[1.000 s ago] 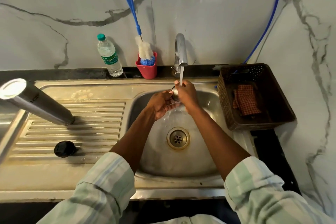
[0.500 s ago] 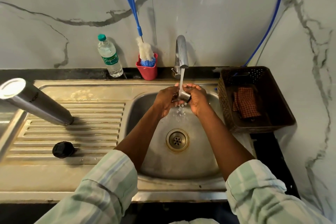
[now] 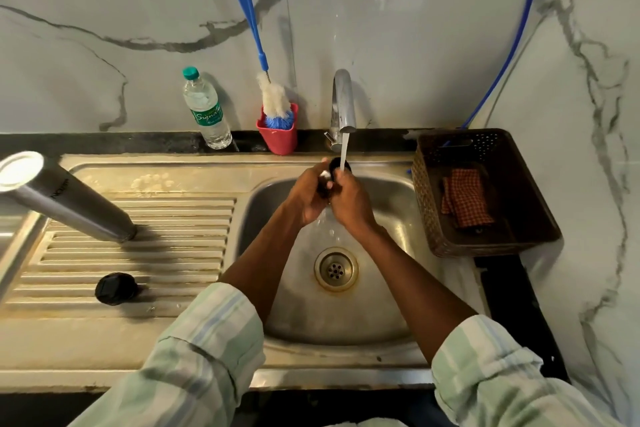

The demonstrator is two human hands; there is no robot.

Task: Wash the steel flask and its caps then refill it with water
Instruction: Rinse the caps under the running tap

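Both hands have turned the cap (image 3: 338, 166) dark mouth up under the tap (image 3: 343, 104), left hand (image 3: 308, 198) and right hand (image 3: 349, 201) gripping it. Step in hand looks like rinsing this cap; next comes setting it down at the frame's left (beside the black cap (image 3: 116, 288)).

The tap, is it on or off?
On: a stream of water falls from the tap onto the cap held by both hands.

Both hands' fingers (image 3: 313, 184) hide most of the dark cap (image 3: 337, 165); its shape is unclear.
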